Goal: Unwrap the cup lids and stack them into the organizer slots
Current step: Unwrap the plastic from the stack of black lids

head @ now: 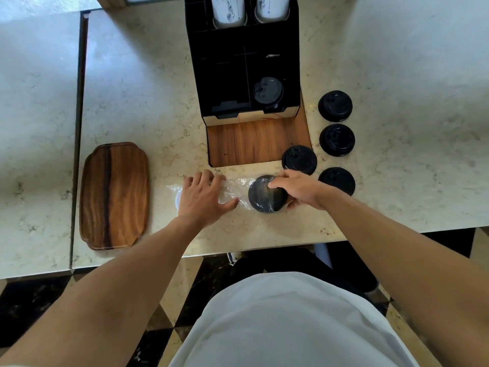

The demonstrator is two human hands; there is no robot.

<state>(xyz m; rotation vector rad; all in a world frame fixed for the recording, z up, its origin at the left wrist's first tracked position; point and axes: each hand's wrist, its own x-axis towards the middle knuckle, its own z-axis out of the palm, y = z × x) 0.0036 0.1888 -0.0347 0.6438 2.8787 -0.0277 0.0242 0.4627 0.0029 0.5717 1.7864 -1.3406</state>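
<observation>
A stack of black cup lids [264, 195] lies on its side near the counter's front edge, still partly inside a clear plastic sleeve [232, 187]. My right hand [299, 188] grips the stack's right end. My left hand [202, 197] rests flat on the crumpled empty part of the sleeve, fingers spread. The black organizer [225, 75] stands behind; its front right slot holds a black lid stack [267, 91]. Several loose black lids [336, 140] lie on the counter to the right.
A wooden tray [114, 195] sits at the left. A wooden inset [256, 141] lies in front of the organizer. Two white cup stacks [229, 9] fill the organizer's back slots. The counter's front edge [238, 250] runs close to my body.
</observation>
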